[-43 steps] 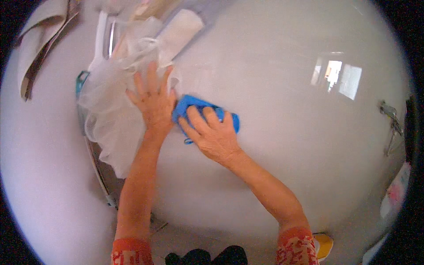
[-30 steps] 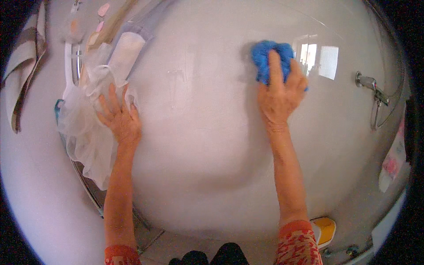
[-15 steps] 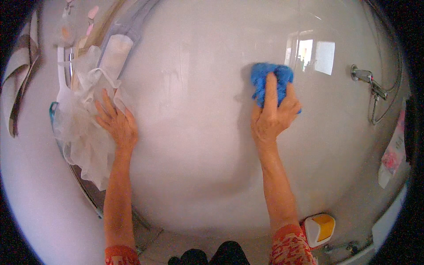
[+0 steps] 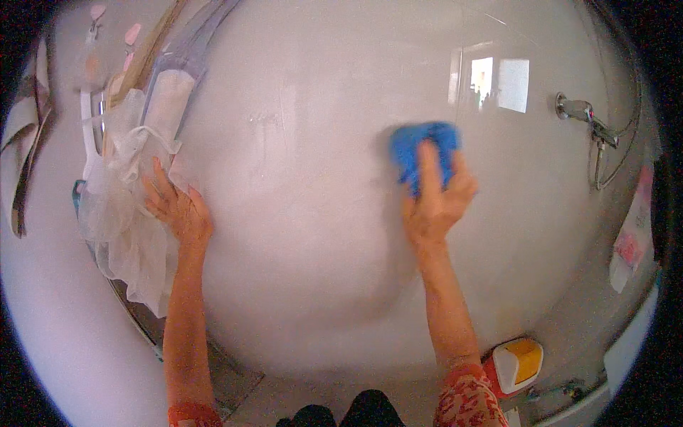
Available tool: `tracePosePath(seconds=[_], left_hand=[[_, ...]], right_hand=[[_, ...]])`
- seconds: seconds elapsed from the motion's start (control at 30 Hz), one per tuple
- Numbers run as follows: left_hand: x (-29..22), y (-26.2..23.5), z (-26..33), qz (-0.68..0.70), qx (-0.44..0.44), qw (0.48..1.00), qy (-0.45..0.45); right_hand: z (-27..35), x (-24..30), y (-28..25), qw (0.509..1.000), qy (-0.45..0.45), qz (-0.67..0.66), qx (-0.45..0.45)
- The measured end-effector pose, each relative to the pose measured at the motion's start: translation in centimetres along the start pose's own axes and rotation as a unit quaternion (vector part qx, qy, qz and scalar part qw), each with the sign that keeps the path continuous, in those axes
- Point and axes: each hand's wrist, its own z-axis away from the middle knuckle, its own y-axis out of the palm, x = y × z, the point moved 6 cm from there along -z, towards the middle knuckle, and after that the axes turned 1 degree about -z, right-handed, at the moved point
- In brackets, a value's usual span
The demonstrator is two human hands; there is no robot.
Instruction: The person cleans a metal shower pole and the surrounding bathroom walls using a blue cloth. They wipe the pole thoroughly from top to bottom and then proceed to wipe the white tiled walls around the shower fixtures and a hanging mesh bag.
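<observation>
— What changed?
— My right hand (image 4: 435, 203) slid the blue cloth (image 4: 425, 151) slightly lower, left of the tap (image 4: 583, 114).
— Grip?
— Flat, pressing the bunched cloth; left hand (image 4: 178, 210) open against the white netting (image 4: 121, 213).

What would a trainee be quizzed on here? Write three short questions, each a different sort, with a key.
1. True or false: the right hand presses a blue cloth on the white wall.
2. What does the left hand touch? A. tap B. white curtain C. bottle
3. Fill in: the tap is on the person's ____ side.

Key: 1 true; 2 B, the white curtain; 3 right.
</observation>
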Motion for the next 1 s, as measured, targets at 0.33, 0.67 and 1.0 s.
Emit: tracePosePath(seconds=[0.33, 0.67, 1.0], left_hand=[[0.2, -0.5, 0.1, 0.026, -0.043, 0.999, 0.019], [-0.7, -1.0, 0.1, 0.070, -0.065, 0.995, 0.002], [0.3, -0.9, -0.4, 0.075, -0.097, 0.992, 0.022]], right_hand=[[-0.7, 0.6, -0.1, 0.997, 0.064, 0.003, -0.043], [6.3, 8.1, -0.4, 0.989, -0.065, -0.091, 0.097], [3.2, -0.6, -1.9, 0.998, -0.014, -0.046, 0.028]])
